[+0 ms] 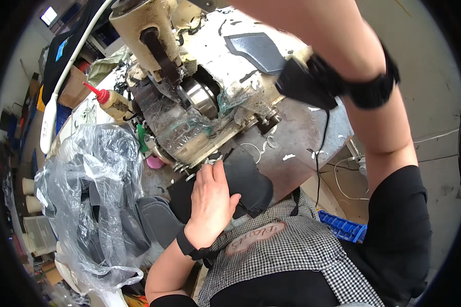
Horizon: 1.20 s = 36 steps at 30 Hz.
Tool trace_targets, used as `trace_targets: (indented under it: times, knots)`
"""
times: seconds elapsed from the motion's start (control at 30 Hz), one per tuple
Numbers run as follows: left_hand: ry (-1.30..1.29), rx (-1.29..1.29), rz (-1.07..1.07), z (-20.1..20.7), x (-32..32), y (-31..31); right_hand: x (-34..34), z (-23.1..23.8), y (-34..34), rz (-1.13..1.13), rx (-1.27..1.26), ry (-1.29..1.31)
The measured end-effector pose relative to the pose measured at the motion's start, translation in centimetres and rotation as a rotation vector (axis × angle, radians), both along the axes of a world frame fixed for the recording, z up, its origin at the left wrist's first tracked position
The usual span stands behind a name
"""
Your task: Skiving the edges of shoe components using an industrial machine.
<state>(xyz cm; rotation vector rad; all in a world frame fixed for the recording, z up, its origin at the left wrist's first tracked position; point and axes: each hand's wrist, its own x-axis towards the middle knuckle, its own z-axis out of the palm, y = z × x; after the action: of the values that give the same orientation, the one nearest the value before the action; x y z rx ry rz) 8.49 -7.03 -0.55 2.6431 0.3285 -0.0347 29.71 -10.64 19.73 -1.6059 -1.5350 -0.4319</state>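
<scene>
My left hand (pixel 209 200) lies flat over a stack of dark, thin sheet pieces (pixel 248 181), its fingers stretched forward and thumb out to the side. The fingertips reach the front edge of a cream-coloured bench machine (pixel 143 38), close below its worn guide bar. A shiny metal drum (pixel 200 97) shows inside the machine. My right forearm (pixel 312 23) stretches up across the upper right and leaves the picture at the top edge, so the right hand is out of sight. One larger dark cut piece (pixel 256 51) rests on the littered table behind the machine.
A clear plastic bag (pixel 100 194) of dark pieces stands at the left, beside rounded grey pieces (pixel 159 220). Behind it is a bottle with a red nozzle (pixel 110 102). A white lamp arm (pixel 66 82) curves along the left. Below the table's right side sits a blue crate (pixel 340 225).
</scene>
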Motion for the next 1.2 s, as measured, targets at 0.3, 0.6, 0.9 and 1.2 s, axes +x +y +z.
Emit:
trace_targets:
  times: [0.3, 0.6, 0.9, 1.2]
  knots:
    - [-0.158, -0.066, 0.077, -1.4, -0.4, 1.8, -1.5, -11.9, -5.8, 0.073, -0.292, 0.145]
    - [0.003, -1.088, 0.291, 1.8, -0.3, 3.8, -2.3, -17.2, -9.5, 0.043, -0.480, 0.331]
    - [0.057, -0.995, 0.221, 0.4, -1.2, 3.1, -3.8, -18.5, -9.5, 0.138, -0.574, 0.345]
    - [-0.047, 0.015, 0.183, 1.4, -6.6, 6.6, -4.3, -19.0, -9.4, 0.135, -0.633, 0.322]
